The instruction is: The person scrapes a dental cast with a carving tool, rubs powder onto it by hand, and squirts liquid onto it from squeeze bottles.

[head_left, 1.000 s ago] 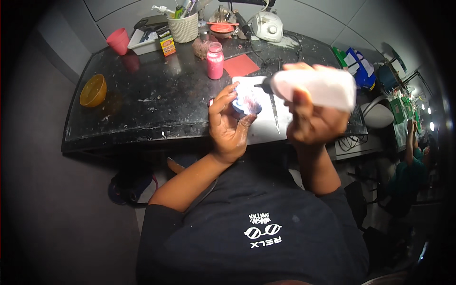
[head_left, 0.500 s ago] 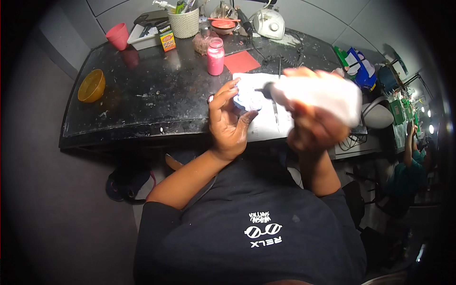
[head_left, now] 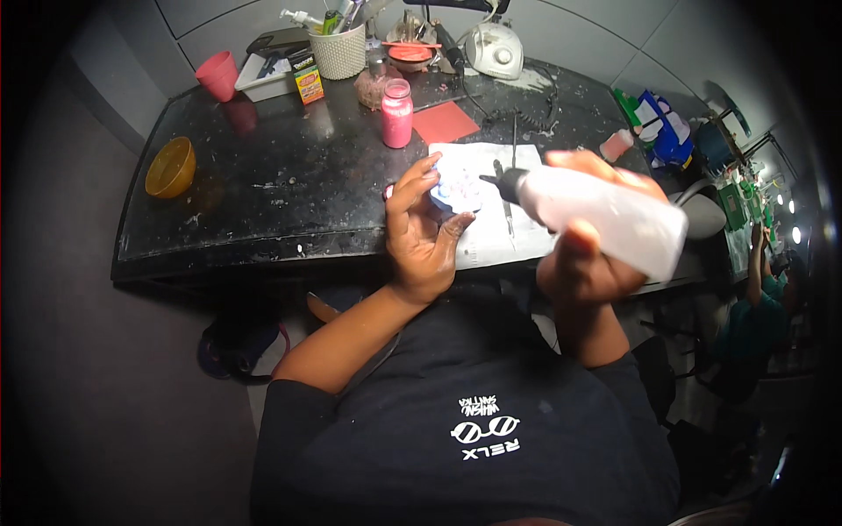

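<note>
My left hand (head_left: 419,241) cups a pale blue-white plaster cast (head_left: 456,187), thumb on its near side and fingers on its left. The cast resembles a dental model, but glare washes out its details. Gripped in my right hand (head_left: 596,273) is a whitish squeeze bottle (head_left: 610,215), tilted with its black nozzle (head_left: 504,185) pointing left at the cast, the tip close to its right side. Beneath them lies a white paper sheet (head_left: 500,250) with a thin metal hand tool (head_left: 508,215) on it.
Behind the cast stand a jar of pink powder (head_left: 397,118) and a red sheet (head_left: 445,122). An amber bowl (head_left: 170,168) sits at left. Along the back are a pink cup (head_left: 217,75), a woven tool basket (head_left: 339,53) and a white machine (head_left: 494,51). Another person (head_left: 759,307) is far right.
The squeeze bottle has moved slightly right and nearer to me, its nozzle drawn a little away from the cast. My left hand keeps its hold on the cast, nearly still.
</note>
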{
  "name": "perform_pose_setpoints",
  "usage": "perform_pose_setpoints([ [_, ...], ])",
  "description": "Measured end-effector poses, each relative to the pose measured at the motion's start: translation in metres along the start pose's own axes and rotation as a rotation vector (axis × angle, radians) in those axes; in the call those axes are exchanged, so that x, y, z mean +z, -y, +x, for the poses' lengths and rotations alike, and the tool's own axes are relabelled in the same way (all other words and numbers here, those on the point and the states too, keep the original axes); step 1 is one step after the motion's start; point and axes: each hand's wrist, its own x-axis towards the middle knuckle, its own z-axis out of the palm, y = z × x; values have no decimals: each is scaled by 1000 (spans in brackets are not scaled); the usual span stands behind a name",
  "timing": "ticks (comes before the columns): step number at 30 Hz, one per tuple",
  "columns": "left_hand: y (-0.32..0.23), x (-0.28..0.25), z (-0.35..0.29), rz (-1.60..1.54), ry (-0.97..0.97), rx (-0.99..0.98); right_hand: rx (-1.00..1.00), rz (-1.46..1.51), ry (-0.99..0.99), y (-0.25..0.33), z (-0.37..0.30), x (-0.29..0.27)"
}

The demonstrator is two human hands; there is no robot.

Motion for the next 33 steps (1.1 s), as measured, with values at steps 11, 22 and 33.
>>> perform_pose_setpoints([
  [11, -3, 5, -1, -47, -13, -17, -116, -184, 44, 0, 6, -10],
  [22, -7, 4, -1, -20, -9, -42, -274, -312, 117, 6, 18, -14],
  [33, -2, 2, -3, -77, -15, -71, -123, 132, -100, 5, 16, 1],
])
